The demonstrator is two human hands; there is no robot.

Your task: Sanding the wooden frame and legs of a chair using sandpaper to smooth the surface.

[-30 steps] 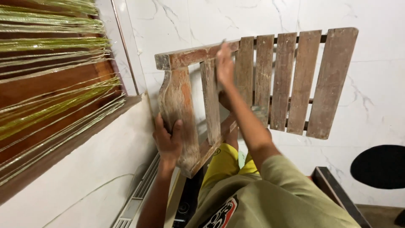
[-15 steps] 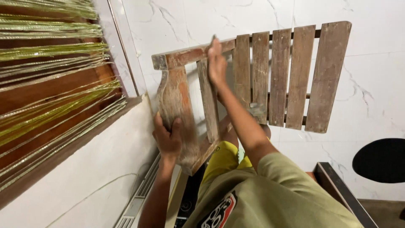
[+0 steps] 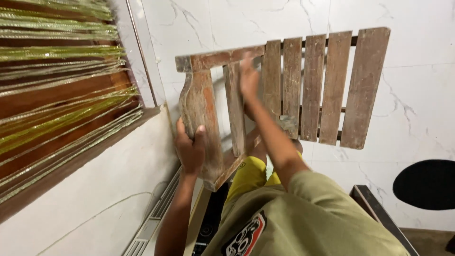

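Home interior, white marble floor point(image 3: 417, 95), wooden door frame point(image 3: 71, 166), green-gold string curtain point(image 3: 57, 52)

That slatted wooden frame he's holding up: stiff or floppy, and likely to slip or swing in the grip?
Probably stiff: the slatted wooden frame is held clear of the floor without visible sag. Likely not slippery, since the worn, flaking surface looks rough under the left hand. It may want to swing, because the slats overhang well beyond that grip, with the right hand steadying the top rail.

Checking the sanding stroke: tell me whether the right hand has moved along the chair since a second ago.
Barely: the right hand lies on the same slat of the wooden chair, just below the top rail, shifted only slightly against it.
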